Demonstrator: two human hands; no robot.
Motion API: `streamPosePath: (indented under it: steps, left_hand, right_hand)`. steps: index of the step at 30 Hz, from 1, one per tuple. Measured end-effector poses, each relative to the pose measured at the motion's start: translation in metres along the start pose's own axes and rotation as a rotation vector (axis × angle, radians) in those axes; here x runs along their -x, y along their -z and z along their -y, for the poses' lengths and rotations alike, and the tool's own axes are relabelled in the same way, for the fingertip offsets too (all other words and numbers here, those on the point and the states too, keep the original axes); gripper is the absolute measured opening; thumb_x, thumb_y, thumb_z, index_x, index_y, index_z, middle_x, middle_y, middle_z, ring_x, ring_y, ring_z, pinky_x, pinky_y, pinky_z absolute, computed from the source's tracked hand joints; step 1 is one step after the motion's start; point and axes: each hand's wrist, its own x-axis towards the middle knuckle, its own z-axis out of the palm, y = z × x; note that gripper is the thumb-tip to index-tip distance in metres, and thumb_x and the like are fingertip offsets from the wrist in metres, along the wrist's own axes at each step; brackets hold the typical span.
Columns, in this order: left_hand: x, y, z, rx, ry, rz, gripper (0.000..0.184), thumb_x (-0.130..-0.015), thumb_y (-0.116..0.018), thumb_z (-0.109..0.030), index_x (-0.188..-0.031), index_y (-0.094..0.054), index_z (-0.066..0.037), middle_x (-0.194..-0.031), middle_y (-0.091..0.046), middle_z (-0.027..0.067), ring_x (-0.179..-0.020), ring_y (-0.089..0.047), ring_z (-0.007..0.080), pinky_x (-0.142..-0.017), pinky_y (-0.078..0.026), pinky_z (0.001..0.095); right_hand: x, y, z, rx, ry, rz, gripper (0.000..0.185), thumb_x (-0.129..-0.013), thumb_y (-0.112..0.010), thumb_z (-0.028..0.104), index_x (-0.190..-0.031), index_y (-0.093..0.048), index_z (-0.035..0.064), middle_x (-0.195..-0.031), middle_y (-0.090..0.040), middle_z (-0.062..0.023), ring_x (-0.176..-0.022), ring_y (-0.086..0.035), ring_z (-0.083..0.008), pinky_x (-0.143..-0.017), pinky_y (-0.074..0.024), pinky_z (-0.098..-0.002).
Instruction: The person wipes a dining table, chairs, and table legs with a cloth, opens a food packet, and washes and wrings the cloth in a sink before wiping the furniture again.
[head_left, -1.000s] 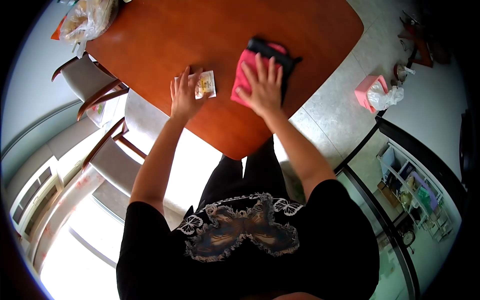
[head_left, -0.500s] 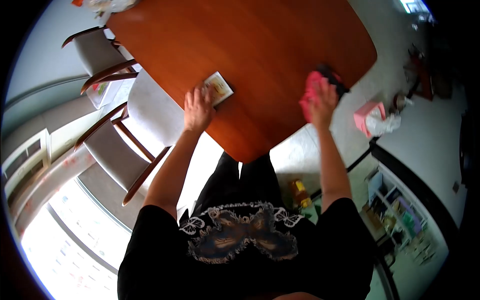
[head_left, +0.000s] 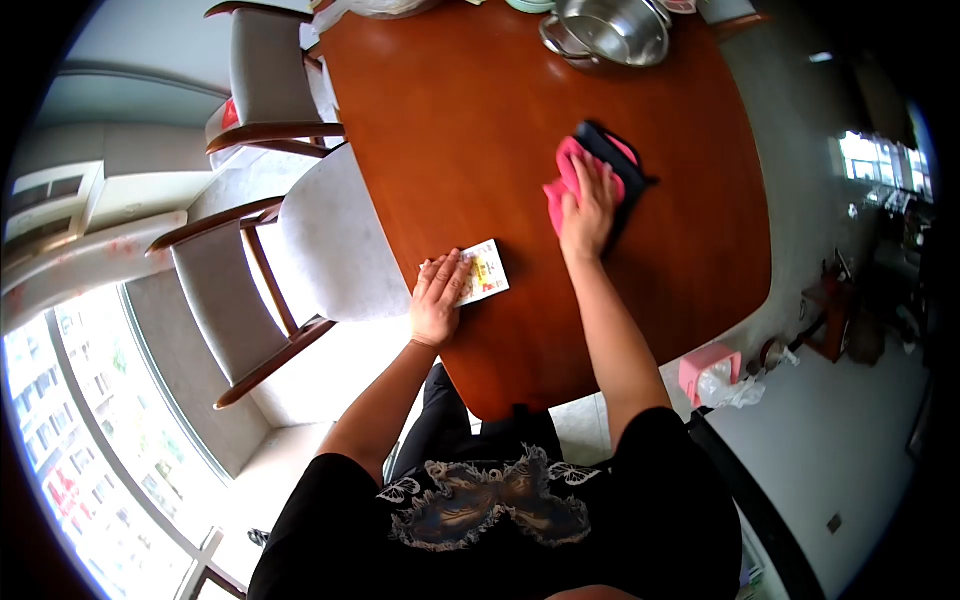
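Resting unclenched: your right hand (head_left: 588, 222) on pink-and-black cloth (head_left: 566, 160), left hand (head_left: 435, 305) on flat white packet (head_left: 488, 272) by the left edge of the wooden table (head_left: 480, 130).

2 padded chairs (head_left: 232, 305) stand at left; 1 steel pot (head_left: 622, 38) gleams; 1 pink bin (head_left: 691, 376) holds a white bag (head_left: 722, 386).
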Motion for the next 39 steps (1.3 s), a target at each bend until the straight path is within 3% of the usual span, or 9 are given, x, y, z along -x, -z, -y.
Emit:
streamPosePath:
  steps: [2, 9, 14, 15, 23, 26, 29, 32, 39]
  left_hand:
    - [-0.001, 0.001, 0.005, -0.019, -0.014, 0.016, 0.054, -0.089, -0.059, -0.006, -0.143, -0.060, -0.012, -0.149, -0.055, 0.0106, -0.131, -0.055, 0.0320, -0.115, -0.040, 0.0512]
    - [-0.002, 0.006, 0.003, 0.013, 0.036, 0.031, 0.054, -0.087, -0.060, -0.005, -0.140, -0.061, -0.012, -0.148, -0.056, 0.0099, -0.129, -0.057, 0.0322, -0.116, -0.039, 0.0497]
    - [-0.001, 0.007, 0.006, 0.005, 0.030, 0.024, 0.054, -0.092, -0.055, -0.014, -0.145, -0.058, -0.014, -0.151, -0.054, 0.0078, -0.133, -0.055, 0.0270, -0.119, -0.036, 0.0460]
    - [-0.001, 0.005, 0.007, 0.001, 0.052, 0.016, 0.054, -0.092, -0.055, -0.014, -0.145, -0.058, -0.014, -0.151, -0.054, 0.0078, -0.133, -0.055, 0.0270, -0.119, -0.036, 0.0460]
    - [-0.001, 0.009, 0.005, 0.027, -0.005, -0.068, 0.053, -0.090, -0.057, -0.010, -0.143, -0.059, -0.012, -0.147, -0.057, 0.0085, -0.129, -0.057, 0.0275, -0.116, -0.040, 0.0480]
    - [0.002, 0.010, 0.006, 0.082, -0.067, -0.111, 0.053, -0.087, -0.061, -0.006, -0.139, -0.061, -0.010, -0.142, -0.060, 0.0091, -0.126, -0.058, 0.0295, -0.115, -0.041, 0.0490]
    - [0.029, 0.024, -0.012, 0.239, -0.177, -0.046, 0.064, -0.073, -0.065, 0.002, -0.136, -0.063, -0.007, -0.140, -0.062, 0.0128, -0.125, -0.059, 0.0345, -0.109, -0.046, 0.0463]
    - [0.092, 0.054, -0.062, 0.312, -0.203, -0.055, 0.061, -0.071, -0.068, -0.001, -0.132, -0.066, -0.005, -0.135, -0.066, 0.0132, -0.110, -0.066, 0.0336, -0.091, -0.055, 0.0409]
    - [0.283, 0.074, -0.113, 0.309, 0.349, -0.057, 0.044, -0.086, -0.068, 0.000, -0.129, -0.067, -0.008, -0.119, -0.072, 0.0123, -0.100, -0.067, 0.0335, -0.087, -0.055, 0.0407]
  right_hand:
    - [-0.047, -0.043, 0.034, -0.203, -0.027, -0.064, 0.051, -0.094, -0.052, 0.015, -0.145, -0.056, 0.0176, -0.150, -0.055, -0.0098, -0.142, -0.045, -0.0392, -0.119, -0.0347, -0.0471]
    - [-0.186, -0.143, 0.093, -0.326, 0.003, -0.246, 0.045, -0.099, -0.053, 0.020, -0.141, -0.055, 0.0053, -0.137, -0.060, -0.0237, -0.127, -0.056, -0.0389, -0.106, -0.0438, -0.0467]
    - [-0.199, -0.181, 0.143, -0.373, 0.247, 0.059, 0.044, -0.098, -0.056, 0.022, -0.142, -0.057, 0.0172, -0.139, -0.062, -0.0118, -0.131, -0.054, -0.0336, -0.108, -0.0450, -0.0431]
    - [-0.192, -0.187, 0.157, -0.437, 0.284, 0.167, 0.043, -0.098, -0.058, 0.022, -0.141, -0.058, 0.0224, -0.139, -0.062, -0.0065, -0.134, -0.053, -0.0315, -0.109, -0.0445, -0.0409]
    - [-0.088, -0.179, 0.208, -0.549, 0.838, 0.515, 0.044, -0.093, -0.066, 0.016, -0.136, -0.063, 0.0205, -0.141, -0.062, -0.0015, -0.142, -0.047, -0.0268, -0.117, -0.0406, -0.0391]
    - [-0.042, -0.145, 0.189, -0.546, 0.902, 0.607, 0.046, -0.091, -0.067, 0.012, -0.136, -0.063, 0.0201, -0.144, -0.060, -0.0002, -0.145, -0.044, -0.0267, -0.120, -0.0367, -0.0396]
    - [0.010, -0.103, 0.165, -0.533, 0.855, 0.665, 0.046, -0.089, -0.069, 0.012, -0.134, -0.065, 0.0184, -0.145, -0.060, -0.0005, -0.145, -0.043, -0.0260, -0.121, -0.0354, -0.0406]
    - [0.073, -0.061, 0.138, -0.517, 0.775, 0.698, 0.048, -0.088, -0.069, 0.011, -0.135, -0.064, 0.0184, -0.148, -0.057, -0.0012, -0.146, -0.041, -0.0273, -0.121, -0.0345, -0.0413]
    - [0.239, 0.051, 0.092, -0.514, 0.741, 0.806, 0.055, -0.083, -0.073, 0.010, -0.137, -0.063, 0.0180, -0.152, -0.054, -0.0002, -0.148, -0.040, -0.0271, -0.124, -0.0303, -0.0428]
